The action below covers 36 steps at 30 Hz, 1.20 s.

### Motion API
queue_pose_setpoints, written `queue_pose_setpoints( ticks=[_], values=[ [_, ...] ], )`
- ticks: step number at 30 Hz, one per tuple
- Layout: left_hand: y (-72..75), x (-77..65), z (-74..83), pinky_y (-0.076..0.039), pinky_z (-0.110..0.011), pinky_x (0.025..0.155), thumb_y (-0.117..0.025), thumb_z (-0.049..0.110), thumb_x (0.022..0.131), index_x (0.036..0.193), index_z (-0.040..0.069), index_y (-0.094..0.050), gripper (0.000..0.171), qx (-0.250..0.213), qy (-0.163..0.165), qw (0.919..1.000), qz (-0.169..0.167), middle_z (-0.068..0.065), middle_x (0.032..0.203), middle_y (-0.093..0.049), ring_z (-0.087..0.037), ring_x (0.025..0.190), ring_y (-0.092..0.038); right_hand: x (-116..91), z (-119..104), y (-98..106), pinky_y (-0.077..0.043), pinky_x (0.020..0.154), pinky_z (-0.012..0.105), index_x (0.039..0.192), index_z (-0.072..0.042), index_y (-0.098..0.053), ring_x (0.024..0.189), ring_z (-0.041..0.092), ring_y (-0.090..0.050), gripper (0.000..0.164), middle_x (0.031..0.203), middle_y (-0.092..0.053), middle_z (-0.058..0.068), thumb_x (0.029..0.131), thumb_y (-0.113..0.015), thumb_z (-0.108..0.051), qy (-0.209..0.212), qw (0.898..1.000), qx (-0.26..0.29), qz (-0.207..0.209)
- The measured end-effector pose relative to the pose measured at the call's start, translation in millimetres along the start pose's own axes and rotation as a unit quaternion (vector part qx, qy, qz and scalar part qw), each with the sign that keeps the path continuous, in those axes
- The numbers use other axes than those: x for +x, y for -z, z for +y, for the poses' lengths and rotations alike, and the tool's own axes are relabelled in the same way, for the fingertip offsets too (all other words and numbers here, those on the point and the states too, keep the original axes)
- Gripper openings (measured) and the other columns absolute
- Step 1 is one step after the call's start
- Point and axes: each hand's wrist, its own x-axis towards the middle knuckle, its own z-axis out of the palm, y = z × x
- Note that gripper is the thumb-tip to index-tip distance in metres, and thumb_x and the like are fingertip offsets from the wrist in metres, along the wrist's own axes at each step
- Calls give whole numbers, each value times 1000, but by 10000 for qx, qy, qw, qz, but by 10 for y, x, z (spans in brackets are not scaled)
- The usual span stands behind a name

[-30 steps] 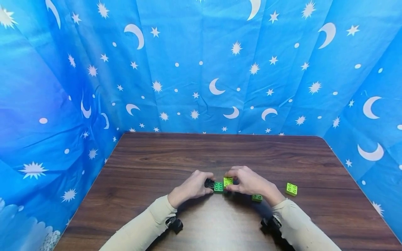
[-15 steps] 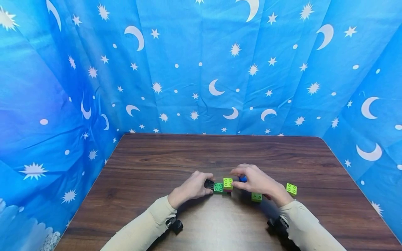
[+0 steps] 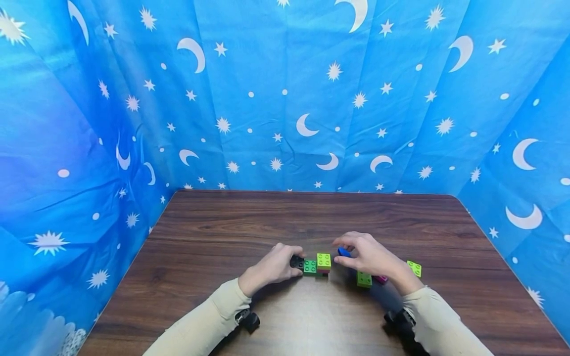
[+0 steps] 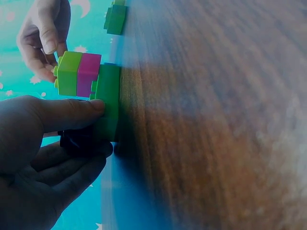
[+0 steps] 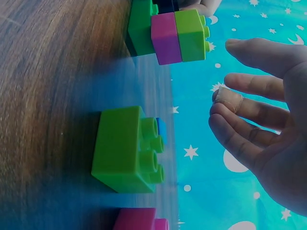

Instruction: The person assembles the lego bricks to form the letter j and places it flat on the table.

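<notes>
My left hand (image 3: 271,264) grips a black brick (image 3: 297,261) on one end of a long green brick (image 4: 109,96), thumb on one side and fingers on the other. The green brick lies on the table. On its other end stands a pink brick (image 4: 89,74) topped by a lime-green brick (image 4: 69,73). My right hand (image 3: 374,257) hovers just right of this stack, holding nothing, its fingers loosely bent and apart from the bricks. Beyond its fingers, in the head view, a blue piece (image 3: 344,252) lies partly hidden.
Beneath the right forearm sit a lime-green brick (image 5: 122,148) and a pink brick (image 5: 136,219). Another lime-green brick (image 3: 414,268) lies farther right, partly covered by the arm. A blue star-and-moon curtain (image 3: 267,99) hangs behind the wooden table (image 3: 213,217).
My right hand has let go of the lime-green brick on the stack and moved right and slightly up. The blue piece and loose pink brick have come into view. My left hand stays put.
</notes>
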Motion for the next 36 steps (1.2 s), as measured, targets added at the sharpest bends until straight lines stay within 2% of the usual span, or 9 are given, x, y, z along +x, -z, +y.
queue_pose_setpoints(
  ticks=[15,20,28,36],
  values=[
    [-5,-8,-7,-48,-21,68,-83,22,75,98,18,-69,26,41,61,10000,4,6,93,-73,-3,72,-57,-71,26,31,-56,77,39,119,-10,-66,91,20,-64,39,109,-68,8,90,-69,-36,-78,10000,-30,24],
    [-3,-8,-12,-48,-21,68,-83,22,75,97,18,-69,26,82,48,10000,3,6,95,-73,-3,73,-58,-116,58,39,-56,78,38,120,-9,-66,92,20,-63,39,107,-68,6,89,-71,-33,-224,9997,-40,34],
    [-1,4,-5,-49,-23,70,-82,22,77,103,16,-70,29,52,83,9999,-26,4,98,-74,-5,76,-59,-212,131,62,-55,76,36,117,-5,-67,89,18,-63,40,104,-69,6,89,-71,-33,-167,9996,-168,157],
    [-7,0,10,-49,-22,71,-80,24,79,112,13,-71,36,172,187,9995,-160,2,100,-73,-6,79,-60,-300,178,54,-55,77,38,117,-6,-68,90,18,-64,39,107,-70,5,89,-70,-34,-299,9995,-64,53]
  ],
)
